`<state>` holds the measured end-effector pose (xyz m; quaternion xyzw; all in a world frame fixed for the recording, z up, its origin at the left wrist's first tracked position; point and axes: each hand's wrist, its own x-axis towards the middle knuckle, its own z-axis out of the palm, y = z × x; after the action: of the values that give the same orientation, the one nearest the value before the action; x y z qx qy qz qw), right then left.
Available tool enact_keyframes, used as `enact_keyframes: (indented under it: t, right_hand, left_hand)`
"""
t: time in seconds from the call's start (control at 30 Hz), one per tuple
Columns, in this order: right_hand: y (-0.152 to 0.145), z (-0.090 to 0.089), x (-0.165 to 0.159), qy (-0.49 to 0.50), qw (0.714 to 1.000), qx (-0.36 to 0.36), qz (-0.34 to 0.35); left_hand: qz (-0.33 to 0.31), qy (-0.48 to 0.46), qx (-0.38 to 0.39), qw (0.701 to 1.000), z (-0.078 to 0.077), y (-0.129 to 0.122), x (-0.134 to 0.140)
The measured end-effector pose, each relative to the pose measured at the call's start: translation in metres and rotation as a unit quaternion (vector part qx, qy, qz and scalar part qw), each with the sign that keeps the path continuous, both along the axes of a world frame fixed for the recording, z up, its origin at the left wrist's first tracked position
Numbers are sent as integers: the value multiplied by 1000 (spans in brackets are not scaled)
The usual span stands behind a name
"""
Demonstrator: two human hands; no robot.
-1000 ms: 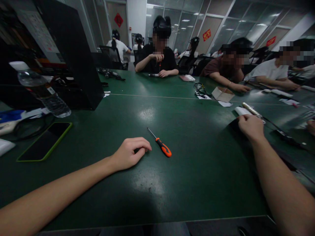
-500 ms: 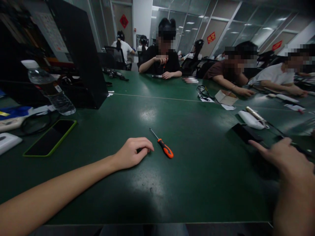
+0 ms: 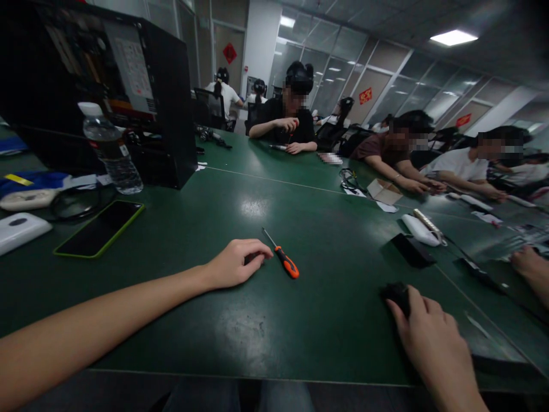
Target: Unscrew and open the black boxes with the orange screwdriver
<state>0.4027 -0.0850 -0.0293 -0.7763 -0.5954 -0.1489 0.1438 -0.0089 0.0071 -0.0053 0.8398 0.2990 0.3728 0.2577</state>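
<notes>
The left hand [image 3: 240, 263] rests on the green table [image 3: 326, 332], its fingers half curled with a small gap to the thumb, and I see nothing held in them. Just beside its fingertips lies the screwdriver [image 3: 286, 263], with orange and black handle, its metal shaft pointing away from the person and a little to the left. The right hand [image 3: 437, 337] is closed around a small black object [image 3: 397, 296], thumb on one side; what this object exactly is, I cannot tell, because the hand covers most of it. Beyond this hand lies a black box [image 3: 412, 250], next to a white device [image 3: 421, 230]. A smartphone [image 3: 100, 229] in green-edged case lies at the left, near a plastic bottle [image 3: 112, 151].
</notes>
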Motion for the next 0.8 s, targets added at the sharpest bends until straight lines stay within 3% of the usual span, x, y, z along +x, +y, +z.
enact_keyframes:
  t: [0.1,0.23,0.3,0.37,0.47,0.57,0.63,0.7,0.8]
  right_hand:
    - [-9,-2,-58,77,985,10,156]
    - [-22,-9,-151,124,929,-9,348]
    - [-18,-6,-186,133,906,-21,401]
    - [-4,9,-207,146,883,-35,444]
    - [32,48,-210,158,827,-118,526]
    - [76,76,-193,110,794,-162,575]
    - [104,74,-180,96,810,-127,564]
    - [125,57,-171,103,832,-95,536]
    - [140,28,-161,148,831,-124,521]
  left_hand:
    - [-8,3,-41,999,1,-1,-1]
    - [-118,38,-91,988,4,-1,-5]
    - [-164,58,-94,980,6,-1,-6]
    - [-171,61,-82,980,7,-1,-6]
    - [-133,44,-58,988,7,0,-4]
    - [-68,43,-51,995,6,3,-2]
    - [-29,58,-54,996,5,3,-2]
    - [-5,71,-54,996,5,4,-1]
    - [13,75,-56,996,5,5,0]
